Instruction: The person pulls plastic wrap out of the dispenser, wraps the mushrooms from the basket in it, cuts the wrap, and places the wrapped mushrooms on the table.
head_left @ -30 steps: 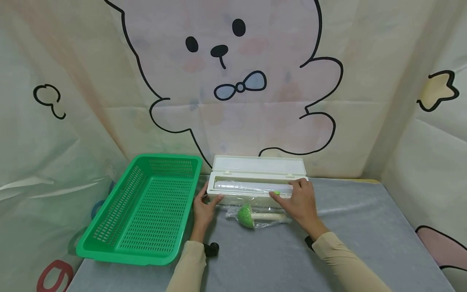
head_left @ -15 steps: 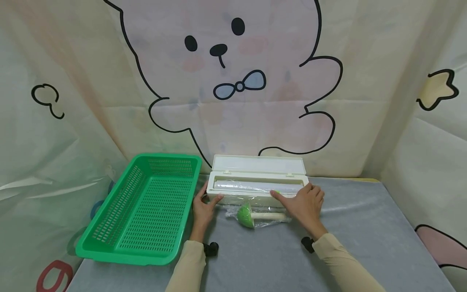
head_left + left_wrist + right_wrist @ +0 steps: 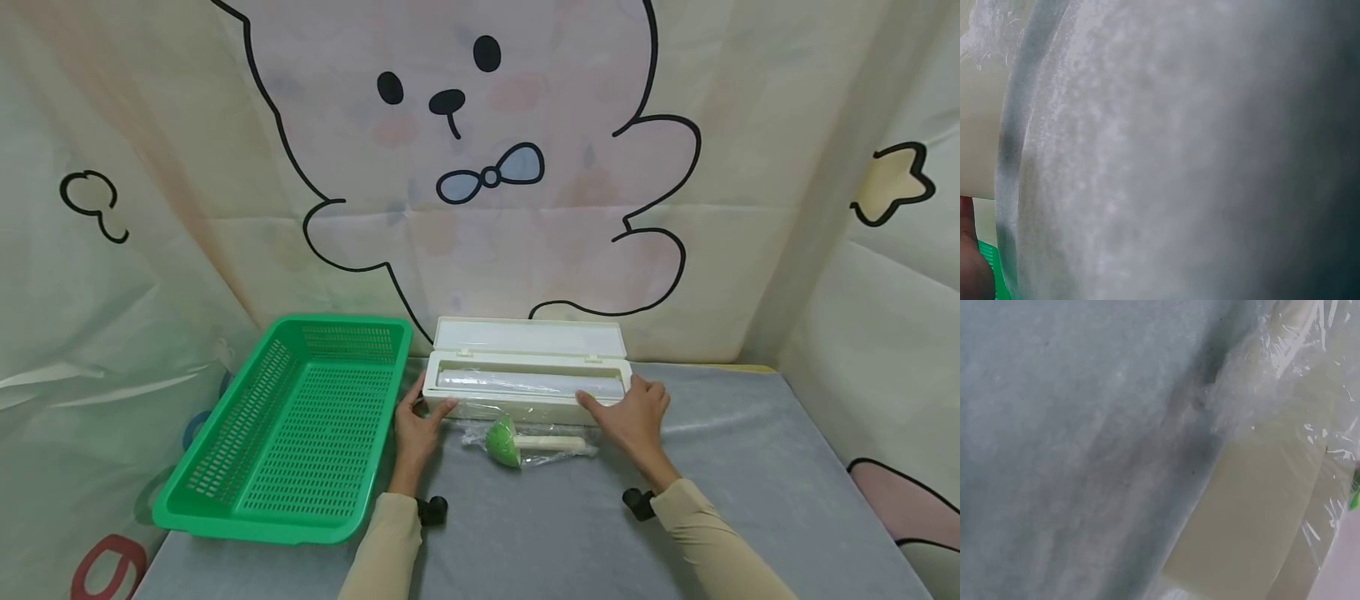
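In the head view a white cling film dispenser (image 3: 528, 364) stands at the table's back with its lid raised, a film roll (image 3: 517, 383) inside. Clear film hangs over its front. My left hand (image 3: 415, 433) grips the left end, thumb on the front face. At the right end my right hand (image 3: 637, 421) holds the box, thumb at the front edge, fingers partly hidden behind. Just before the box lies a green-domed thing with a pale stem (image 3: 504, 442), wrapped in clear film. The right wrist view catches the box's pale face (image 3: 1247, 512) with crinkled film (image 3: 1297, 381).
A green plastic basket (image 3: 322, 533) stands left of the box, close to my left hand. Grey cloth covers the table (image 3: 540, 533). Behind the table hangs a printed curtain (image 3: 570, 250), close to the raised lid.
My right hand has slid right, from over the roll's right part to the dispenser's right end, its thumb following along the front edge. The left hand keeps its hold. The wrapped thing stays put.
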Motion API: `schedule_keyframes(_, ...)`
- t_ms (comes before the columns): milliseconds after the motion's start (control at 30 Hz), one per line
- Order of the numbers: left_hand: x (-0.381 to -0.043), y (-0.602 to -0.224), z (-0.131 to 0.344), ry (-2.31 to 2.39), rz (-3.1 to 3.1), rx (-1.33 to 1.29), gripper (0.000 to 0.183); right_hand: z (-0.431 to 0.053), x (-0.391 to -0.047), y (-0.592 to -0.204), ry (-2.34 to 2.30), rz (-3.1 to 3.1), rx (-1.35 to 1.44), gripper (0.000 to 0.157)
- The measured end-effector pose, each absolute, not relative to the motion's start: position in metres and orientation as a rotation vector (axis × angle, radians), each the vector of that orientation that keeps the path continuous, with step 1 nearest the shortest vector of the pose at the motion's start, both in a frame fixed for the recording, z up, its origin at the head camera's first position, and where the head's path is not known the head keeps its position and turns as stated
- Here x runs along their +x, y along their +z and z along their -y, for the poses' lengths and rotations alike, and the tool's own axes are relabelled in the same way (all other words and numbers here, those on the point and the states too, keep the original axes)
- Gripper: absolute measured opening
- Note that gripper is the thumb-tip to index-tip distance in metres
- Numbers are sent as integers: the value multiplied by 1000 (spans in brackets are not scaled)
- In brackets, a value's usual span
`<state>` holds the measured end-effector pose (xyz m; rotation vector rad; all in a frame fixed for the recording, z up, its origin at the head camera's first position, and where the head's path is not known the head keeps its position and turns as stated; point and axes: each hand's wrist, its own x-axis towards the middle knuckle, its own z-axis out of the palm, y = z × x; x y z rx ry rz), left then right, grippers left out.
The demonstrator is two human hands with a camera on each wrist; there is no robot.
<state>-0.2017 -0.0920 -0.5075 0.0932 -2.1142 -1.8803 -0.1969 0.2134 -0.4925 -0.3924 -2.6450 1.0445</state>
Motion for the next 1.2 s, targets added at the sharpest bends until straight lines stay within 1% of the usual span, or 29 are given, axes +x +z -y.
schedule_keyframes(133,-202,-507,93,-1876,2121,99,65,-225,-194,-495,1152,2587,-368,80)
schedule_keyframes(300,-210,-518,94,-1891,2108,113,67,-243,-193,-498,1226,2507,-340,53)
schedule_keyframes(367,-215,-528,95,-1887,2103,117,67,-249,-193,-497,1233,2497,-339,46)
schedule_keyframes(433,-219,-537,95,-1884,2102,124,68,-253,-192,-496,1246,2502,-326,43)
schedule_keyframes(567,-222,-547,98,-1894,2100,124,70,-260,-189,-495,1264,2550,-257,46)
schedule_keyframes(733,-221,-550,100,-1923,2091,116,72,-265,-183,-500,1279,2574,-198,54)
schedule_keyframes(800,-220,-550,100,-1930,2089,113,72,-265,-180,-501,1308,2554,-223,57)
schedule_keyframes(1033,-216,-548,102,-1927,2101,67,72,-254,-159,-508,1386,2624,-444,60)
schedule_keyframes(1200,-212,-545,103,-1938,2139,91,74,-244,-153,-517,1519,2798,-331,70)
